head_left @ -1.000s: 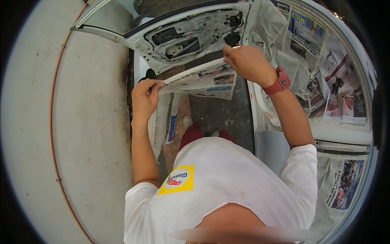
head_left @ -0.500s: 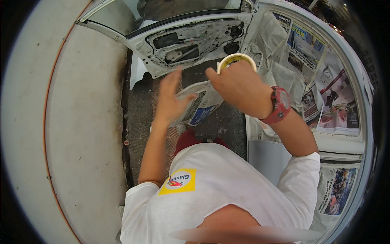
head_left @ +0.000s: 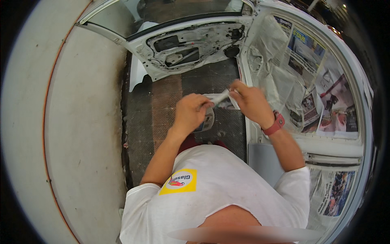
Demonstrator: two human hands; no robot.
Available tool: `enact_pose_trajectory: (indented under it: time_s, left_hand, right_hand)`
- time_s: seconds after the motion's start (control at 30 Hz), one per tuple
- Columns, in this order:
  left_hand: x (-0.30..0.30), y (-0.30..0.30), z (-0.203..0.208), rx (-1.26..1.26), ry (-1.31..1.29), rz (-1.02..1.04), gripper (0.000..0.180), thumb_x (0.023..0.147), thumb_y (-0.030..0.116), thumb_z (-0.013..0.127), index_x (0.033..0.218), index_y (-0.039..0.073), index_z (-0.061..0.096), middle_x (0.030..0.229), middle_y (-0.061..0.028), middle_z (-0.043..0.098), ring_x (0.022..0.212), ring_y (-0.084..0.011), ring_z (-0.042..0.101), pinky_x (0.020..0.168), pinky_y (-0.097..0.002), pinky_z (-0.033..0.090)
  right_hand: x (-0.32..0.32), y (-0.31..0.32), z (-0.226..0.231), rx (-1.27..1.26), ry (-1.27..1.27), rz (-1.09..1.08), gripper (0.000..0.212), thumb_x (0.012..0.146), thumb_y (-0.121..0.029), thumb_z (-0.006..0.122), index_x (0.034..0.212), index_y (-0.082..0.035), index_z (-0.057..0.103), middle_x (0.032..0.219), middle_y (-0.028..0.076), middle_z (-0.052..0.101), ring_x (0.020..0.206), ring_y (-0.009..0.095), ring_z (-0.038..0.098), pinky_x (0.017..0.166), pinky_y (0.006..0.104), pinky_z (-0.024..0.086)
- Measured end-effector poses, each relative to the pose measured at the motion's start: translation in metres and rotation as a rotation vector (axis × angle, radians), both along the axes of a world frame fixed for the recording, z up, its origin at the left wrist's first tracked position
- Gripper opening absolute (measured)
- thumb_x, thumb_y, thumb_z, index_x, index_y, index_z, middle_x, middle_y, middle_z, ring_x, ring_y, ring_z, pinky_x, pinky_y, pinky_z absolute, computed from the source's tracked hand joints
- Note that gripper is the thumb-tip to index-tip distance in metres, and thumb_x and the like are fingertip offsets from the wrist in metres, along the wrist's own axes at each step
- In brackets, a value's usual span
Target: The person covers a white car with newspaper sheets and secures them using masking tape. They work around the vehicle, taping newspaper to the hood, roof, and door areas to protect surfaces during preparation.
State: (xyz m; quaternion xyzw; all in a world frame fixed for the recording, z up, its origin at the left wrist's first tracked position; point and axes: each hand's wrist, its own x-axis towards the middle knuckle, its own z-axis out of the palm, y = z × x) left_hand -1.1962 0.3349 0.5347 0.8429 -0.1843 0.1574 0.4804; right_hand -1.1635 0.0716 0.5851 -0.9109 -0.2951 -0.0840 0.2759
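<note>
My left hand (head_left: 190, 113) is closed, thumb and fingers pinched at the left end of a pale band of masking tape (head_left: 219, 96). At its other end the fingers of my right hand (head_left: 252, 105) are closed on the tape; a red watch (head_left: 275, 123) is on that wrist. The roll itself cannot be made out clearly. Below and behind the band is a folded newspaper sheet (head_left: 208, 120), partly hidden by my left hand. What supports the sheet does not show.
Ahead stands an open white car door (head_left: 142, 61), its inner panel stripped. Newspaper and clear plastic sheeting (head_left: 284, 83) cover the car's opening on the right. A pale wall (head_left: 85, 122) with an orange hose (head_left: 45, 134) runs along the left. Dark textured matting (head_left: 162, 95) lies underfoot.
My left hand has gone from open to pinching and moved right. My right hand has come down and turned; the tape roll, plain earlier, no longer shows clearly. A pale band now spans both hands.
</note>
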Motion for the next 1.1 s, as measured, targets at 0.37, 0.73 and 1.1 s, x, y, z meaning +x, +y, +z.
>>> enact_pose_trajectory:
  time_s: [0.37,0.73,1.1]
  left_hand:
    - [-0.014,0.018,-0.037,0.243,0.096,-0.038,0.054,0.092,-0.005,0.067,0.141,0.018,0.074,0.121,-0.0107,0.068,0.113,-0.0347,0.067,0.098,-0.0461,0.053]
    - [0.042,0.04,-0.055,0.095,0.091,0.14,0.082,0.09,-0.009,0.068,0.166,0.02,0.052,0.105,-0.0145,0.071,0.093,-0.0383,0.068,0.088,-0.0513,0.055]
    - [0.167,0.198,-0.12,0.12,0.432,0.381,0.016,0.095,0.014,0.079,0.109,0.006,0.081,0.103,-0.0169,0.08,0.096,-0.0413,0.076,0.083,-0.0499,0.059]
  right_hand:
    - [-0.021,0.012,-0.021,0.472,0.119,-0.301,0.069,0.091,-0.017,0.088,0.153,-0.01,0.06,0.099,0.007,0.066,0.09,0.022,0.067,0.076,0.0387,0.056]
    - [0.058,0.103,-0.02,0.014,-0.036,0.017,0.014,0.088,-0.005,0.079,0.097,-0.007,0.069,0.088,0.012,0.06,0.086,0.037,0.061,0.076,0.0507,0.049]
    - [0.282,0.132,0.023,0.186,-0.266,-0.465,0.009,0.098,-0.011,0.078,0.104,-0.004,0.075,0.097,0.015,0.072,0.092,0.036,0.068,0.084,0.041,0.051]
